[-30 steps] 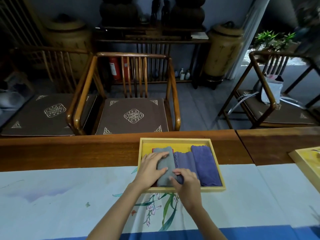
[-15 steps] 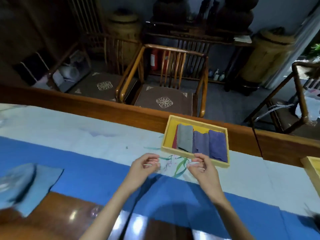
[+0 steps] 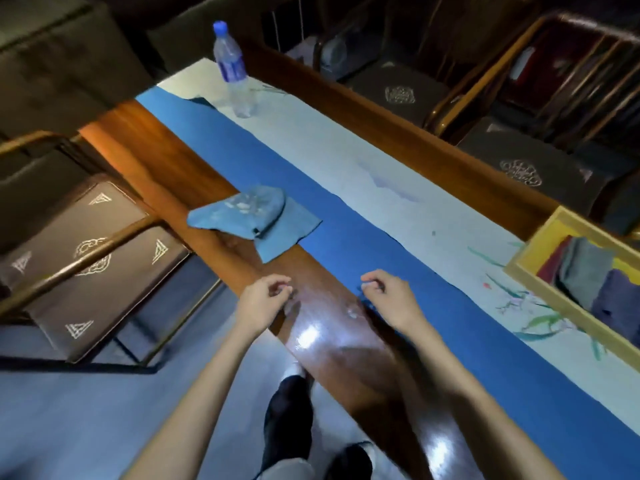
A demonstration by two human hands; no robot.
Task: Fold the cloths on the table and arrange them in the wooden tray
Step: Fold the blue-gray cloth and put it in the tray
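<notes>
Your left hand [image 3: 265, 301] and right hand [image 3: 389, 301] hover side by side just below the middle of the frame. Both have loosely curled fingers, with thumb near forefinger, and neither grips anything that shows. The left one is over the bare polished wood of the table [image 3: 311, 341], and the right one is at the near border of the blue runner [image 3: 346, 237]; whether it touches the fabric you cannot tell from this view.

Just beyond your left hand, left of centre, one blue cloth [image 3: 249, 216] lies rumpled and not yet folded, half on the wood and half on the runner, with a pale blotchy patch on its upper side. This looks like the piece left to do.

At the right edge, the wooden tray [image 3: 531, 242] sits on the pale part of the runner, cut off by the frame. In it a folded grey cloth [image 3: 585, 268] lies beside a folded purple cloth [image 3: 616, 299], with a sliver of red on the grey one's left. Some yellow floor shows at that end, so there seems room for one more.

Judged so, most of the job is done: you have this last visible cloth to fold and carry across to the tray.

Farther off, a water bottle [image 3: 232, 71] stands upright in the upper left, and chairs [image 3: 401, 91] line the far side
</notes>
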